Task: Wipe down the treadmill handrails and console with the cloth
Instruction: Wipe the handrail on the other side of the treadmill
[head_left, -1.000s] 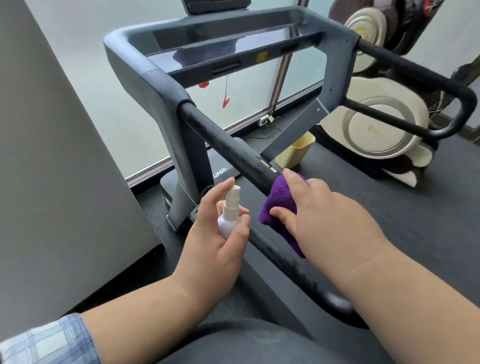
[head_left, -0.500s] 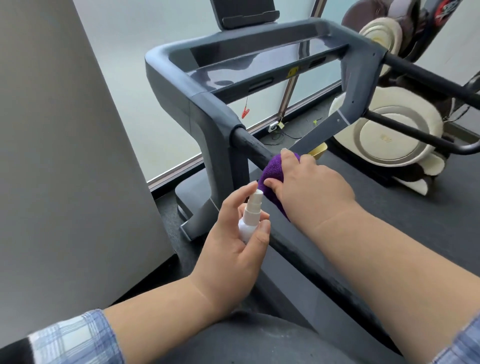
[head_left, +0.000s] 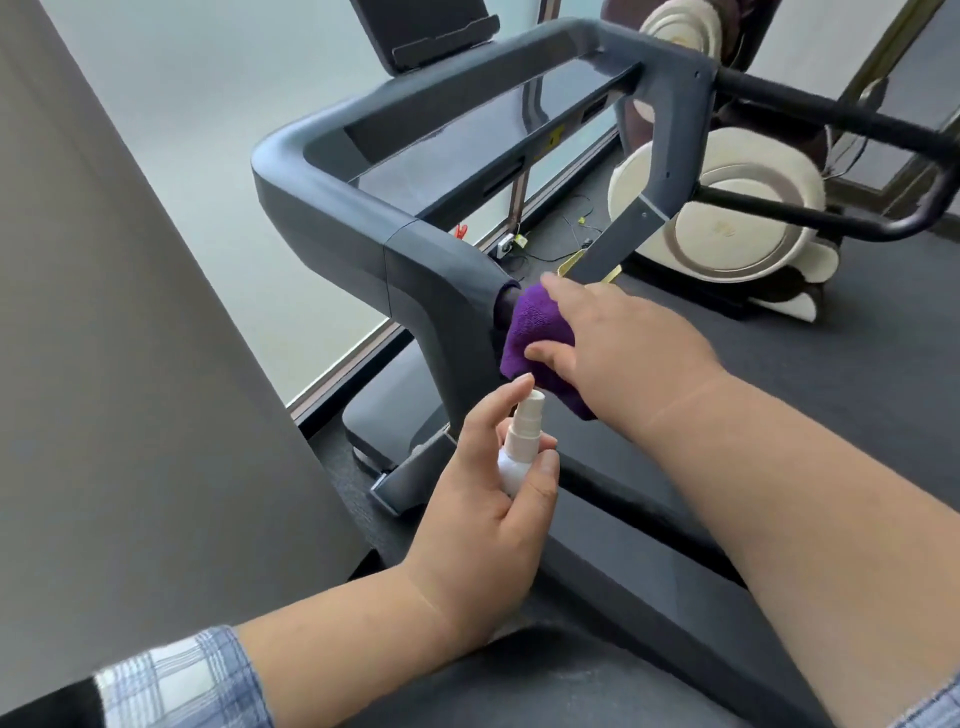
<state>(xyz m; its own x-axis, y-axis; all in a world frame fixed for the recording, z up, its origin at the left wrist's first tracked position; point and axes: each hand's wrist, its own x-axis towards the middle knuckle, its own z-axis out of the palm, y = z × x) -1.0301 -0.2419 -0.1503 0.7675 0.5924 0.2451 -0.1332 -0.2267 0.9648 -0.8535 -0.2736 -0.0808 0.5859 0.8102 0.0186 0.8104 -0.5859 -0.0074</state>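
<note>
My right hand (head_left: 618, 348) grips a purple cloth (head_left: 535, 332) wrapped round the left handrail (head_left: 506, 301), right where the black rail meets the grey treadmill frame (head_left: 415, 260). Most of that rail is hidden under my right arm. My left hand (head_left: 488, 499) holds a small white spray bottle (head_left: 519, 447) just below the cloth, its nozzle upward. The dark console panel (head_left: 467, 140) spans the frame above, with a tablet holder (head_left: 431, 36) at the top. The right handrail (head_left: 831, 119) runs off at the upper right.
A grey wall panel (head_left: 130, 364) stands close on the left. A cream and brown massage chair (head_left: 727, 208) sits behind the right handrail. Cables and a small power strip (head_left: 514, 241) lie on the floor by the window. The dark treadmill deck (head_left: 805, 364) stretches right.
My right hand slid the cloth up along the left handrail to its joint with the frame. My left hand with the bottle followed, and the view moved closer to the console.
</note>
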